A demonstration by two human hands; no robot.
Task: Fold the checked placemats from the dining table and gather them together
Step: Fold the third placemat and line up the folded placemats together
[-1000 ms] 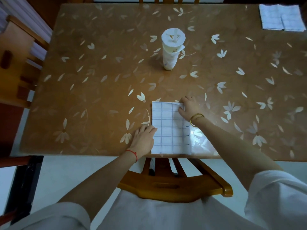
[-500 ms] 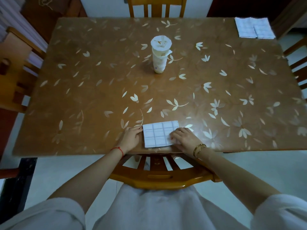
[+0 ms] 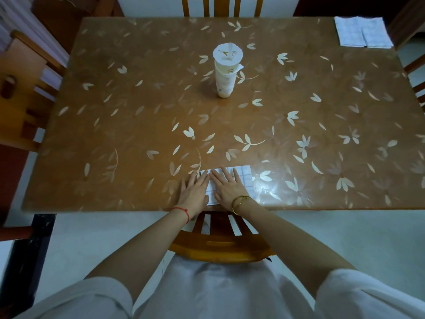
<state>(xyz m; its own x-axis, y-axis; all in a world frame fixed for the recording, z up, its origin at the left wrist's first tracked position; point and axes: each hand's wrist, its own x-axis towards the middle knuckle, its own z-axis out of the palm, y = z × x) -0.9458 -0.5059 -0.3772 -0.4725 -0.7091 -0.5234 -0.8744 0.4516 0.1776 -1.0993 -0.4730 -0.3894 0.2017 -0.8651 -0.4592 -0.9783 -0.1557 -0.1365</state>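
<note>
Head view, looking down at a table (image 3: 138,111) with a brown, leaf-printed top. A folded checked mat (image 3: 243,178) lies at the near edge, just left of centre, its near side flush with the table's rim. The right hand (image 3: 228,188) lies flat on the mat, palm down, fingers straight and slightly spread, pressing rather than gripping; it covers most of the cloth, leaving only the right strip and a gap between the hands bare. The left hand (image 3: 194,192) lies flat beside it, fingers straight and holding nothing; its inner fingers rest on the mat's left edge and the rest of the hand on the table. The two hands are close together. A gold bangle (image 3: 240,202) circles the right wrist and a red string (image 3: 184,211) the left.

More checked cloth (image 3: 363,32) lies flat at the far right corner, well apart from the hands; a line runs down its middle, and whether it is one piece or two cannot be told. A white cup (image 3: 226,70) stands upright near the table's centre. A wooden chair (image 3: 220,247) is pushed in at the near edge, below the hands.
</note>
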